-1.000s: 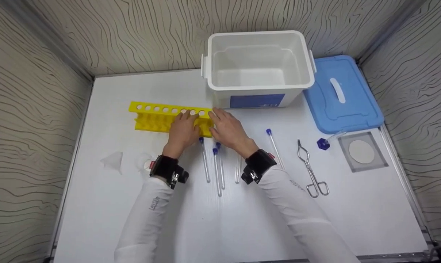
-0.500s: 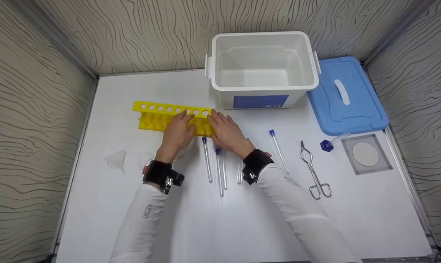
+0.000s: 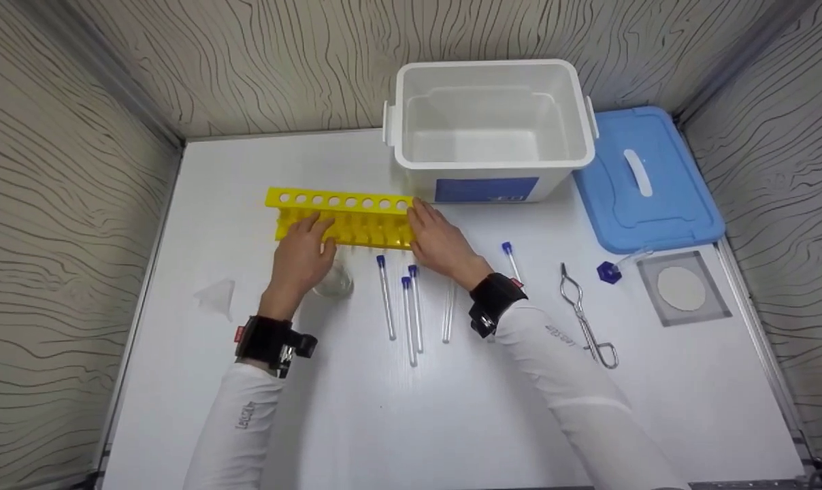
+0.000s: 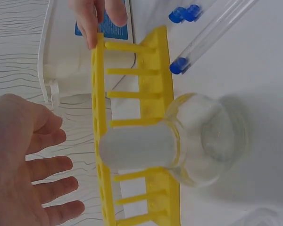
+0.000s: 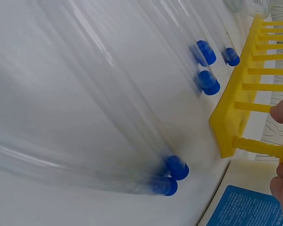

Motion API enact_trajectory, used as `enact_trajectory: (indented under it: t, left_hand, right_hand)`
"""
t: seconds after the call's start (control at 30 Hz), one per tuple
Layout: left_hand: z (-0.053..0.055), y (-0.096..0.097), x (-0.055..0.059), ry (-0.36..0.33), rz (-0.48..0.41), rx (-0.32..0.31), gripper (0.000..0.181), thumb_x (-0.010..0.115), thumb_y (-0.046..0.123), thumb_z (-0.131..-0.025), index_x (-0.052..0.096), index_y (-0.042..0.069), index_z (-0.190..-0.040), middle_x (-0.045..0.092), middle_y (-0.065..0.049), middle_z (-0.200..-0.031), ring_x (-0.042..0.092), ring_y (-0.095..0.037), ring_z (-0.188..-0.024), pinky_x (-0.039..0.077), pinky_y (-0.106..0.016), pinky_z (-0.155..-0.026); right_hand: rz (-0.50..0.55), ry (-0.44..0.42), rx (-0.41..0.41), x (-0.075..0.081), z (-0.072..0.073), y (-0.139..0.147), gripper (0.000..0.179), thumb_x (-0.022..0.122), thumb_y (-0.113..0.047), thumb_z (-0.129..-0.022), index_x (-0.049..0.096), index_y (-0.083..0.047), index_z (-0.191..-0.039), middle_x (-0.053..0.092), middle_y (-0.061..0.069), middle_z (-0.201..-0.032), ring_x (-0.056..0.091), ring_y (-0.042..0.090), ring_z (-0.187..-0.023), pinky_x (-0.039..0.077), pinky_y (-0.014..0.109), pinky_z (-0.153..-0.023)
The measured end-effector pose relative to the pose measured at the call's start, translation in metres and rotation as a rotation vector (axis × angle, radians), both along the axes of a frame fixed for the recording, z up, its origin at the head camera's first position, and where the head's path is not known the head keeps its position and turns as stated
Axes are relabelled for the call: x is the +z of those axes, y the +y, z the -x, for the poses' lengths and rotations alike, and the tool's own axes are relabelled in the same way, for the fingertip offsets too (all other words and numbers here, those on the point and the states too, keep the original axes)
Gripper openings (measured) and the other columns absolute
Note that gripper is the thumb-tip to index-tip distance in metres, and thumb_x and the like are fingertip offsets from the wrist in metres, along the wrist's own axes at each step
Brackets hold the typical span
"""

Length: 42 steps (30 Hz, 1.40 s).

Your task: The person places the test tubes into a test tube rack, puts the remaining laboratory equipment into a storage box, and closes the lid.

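A yellow test tube rack stands upright with a row of round holes along its top. My right hand grips the right end of its top bar, thumb against the side in the right wrist view. At the rack's left part, my left hand has its fingers spread; the left wrist view shows these fingers apart from the rack and holding nothing. Beside that hand is a round clear glass flask, in front of the rack. Several test tubes with blue caps lie before the rack.
A white bin stands at the back, with its blue lid flat at its right. On the right lie metal tongs, a blue-based glass cylinder and a grey mesh square. A clear funnel lies at left.
The rack has shifted right, with my right hand at its end. My left hand has moved left and toward me along the rack, and the flask now shows beside it.
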<state>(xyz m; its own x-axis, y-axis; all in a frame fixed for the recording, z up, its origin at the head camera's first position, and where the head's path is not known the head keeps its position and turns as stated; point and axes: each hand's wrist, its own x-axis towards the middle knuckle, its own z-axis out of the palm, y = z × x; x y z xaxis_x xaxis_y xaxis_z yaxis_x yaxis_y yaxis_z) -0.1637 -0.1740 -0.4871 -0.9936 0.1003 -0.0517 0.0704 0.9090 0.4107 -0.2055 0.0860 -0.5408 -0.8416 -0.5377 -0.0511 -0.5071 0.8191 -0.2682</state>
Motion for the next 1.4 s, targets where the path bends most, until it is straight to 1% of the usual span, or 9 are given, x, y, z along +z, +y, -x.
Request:
enact_trajectory:
  t: [0.07, 0.27, 0.37, 0.53, 0.67, 0.97, 1.17, 1.23, 1.4]
  left_hand:
    - [0.002, -0.009, -0.001, -0.018, 0.004, 0.008, 0.044, 0.048, 0.025, -0.1, 0.056, 0.007, -0.14, 0.046, -0.022, -0.151, 0.044, -0.042, -0.139, 0.042, -0.059, -0.11]
    - [0.006, -0.035, -0.007, -0.097, -0.005, 0.082, 0.047, 0.045, 0.026, -0.101, 0.051, 0.006, -0.143, 0.041, -0.022, -0.155, 0.039, -0.042, -0.142, 0.038, -0.058, -0.114]
    - [0.006, -0.045, -0.01, -0.119, -0.011, 0.106, 0.047, 0.044, 0.026, -0.102, 0.05, 0.006, -0.144, 0.04, -0.023, -0.155, 0.039, -0.043, -0.143, 0.037, -0.058, -0.115]
    - [0.006, -0.054, -0.013, -0.123, -0.04, 0.135, 0.047, 0.043, 0.025, -0.102, 0.05, 0.005, -0.144, 0.041, -0.025, -0.154, 0.041, -0.044, -0.141, 0.037, -0.058, -0.115]
    - [0.009, -0.056, -0.015, -0.141, -0.048, 0.145, 0.048, 0.043, 0.026, -0.102, 0.048, 0.005, -0.145, 0.041, -0.024, -0.154, 0.042, -0.044, -0.14, 0.036, -0.057, -0.115]
    - [0.025, -0.049, -0.013, -0.18, -0.06, 0.129, 0.05, 0.042, 0.026, -0.102, 0.043, 0.008, -0.149, 0.038, -0.023, -0.156, 0.037, -0.042, -0.144, 0.032, -0.055, -0.119]
    - [0.037, -0.031, -0.012, -0.198, -0.054, 0.087, 0.051, 0.042, 0.028, -0.102, 0.042, 0.009, -0.15, 0.039, -0.021, -0.156, 0.038, -0.039, -0.144, 0.033, -0.053, -0.119]
    - [0.041, -0.024, -0.012, -0.197, -0.044, 0.061, 0.051, 0.042, 0.027, -0.102, 0.042, 0.008, -0.15, 0.039, -0.021, -0.156, 0.038, -0.039, -0.144, 0.033, -0.053, -0.119]
    - [0.044, -0.008, -0.012, -0.204, -0.023, 0.012, 0.052, 0.043, 0.027, -0.102, 0.04, 0.007, -0.151, 0.035, -0.022, -0.158, 0.036, -0.039, -0.145, 0.033, -0.053, -0.119]
  right_hand:
    - [0.011, -0.005, -0.016, 0.0, 0.0, 0.005, 0.062, 0.051, -0.02, -0.1, 0.03, 0.006, -0.152, 0.021, 0.026, -0.162, 0.028, 0.04, -0.15, 0.025, 0.047, -0.125]
    - [0.038, -0.018, -0.045, 0.001, 0.001, 0.023, 0.061, 0.05, -0.021, -0.1, 0.03, 0.006, -0.152, 0.021, 0.026, -0.162, 0.03, 0.041, -0.149, 0.03, 0.049, -0.122]
    - [0.058, -0.02, -0.058, 0.001, 0.0, 0.032, 0.061, 0.05, -0.021, -0.101, 0.031, 0.006, -0.152, 0.022, 0.026, -0.162, 0.031, 0.041, -0.148, 0.031, 0.05, -0.121]
    - [0.078, -0.017, -0.085, 0.001, 0.0, 0.048, 0.06, 0.051, -0.022, -0.1, 0.033, 0.004, -0.151, 0.025, 0.024, -0.162, 0.033, 0.039, -0.148, 0.032, 0.049, -0.12]
    - [0.084, -0.014, -0.099, 0.002, 0.001, 0.06, 0.059, 0.051, -0.023, -0.1, 0.035, 0.002, -0.151, 0.027, 0.023, -0.161, 0.035, 0.037, -0.148, 0.033, 0.048, -0.12]
    - [0.123, 0.061, -0.109, -0.002, -0.001, 0.09, 0.053, 0.052, -0.022, -0.1, 0.043, 0.001, -0.147, 0.037, 0.022, -0.157, 0.044, 0.036, -0.142, 0.04, 0.047, -0.115]
    - [0.15, 0.076, -0.116, -0.002, -0.003, 0.106, 0.052, 0.053, -0.021, -0.1, 0.044, 0.0, -0.146, 0.04, 0.022, -0.155, 0.048, 0.035, -0.139, 0.043, 0.046, -0.113]
    - [0.169, 0.09, -0.108, -0.001, -0.004, 0.111, 0.05, 0.054, -0.019, -0.1, 0.046, 0.001, -0.145, 0.042, 0.023, -0.154, 0.05, 0.036, -0.137, 0.044, 0.046, -0.112]
    - [0.183, 0.126, -0.093, -0.002, -0.004, 0.119, 0.048, 0.057, -0.016, -0.098, 0.05, 0.004, -0.142, 0.046, 0.025, -0.15, 0.053, 0.037, -0.134, 0.047, 0.047, -0.108]
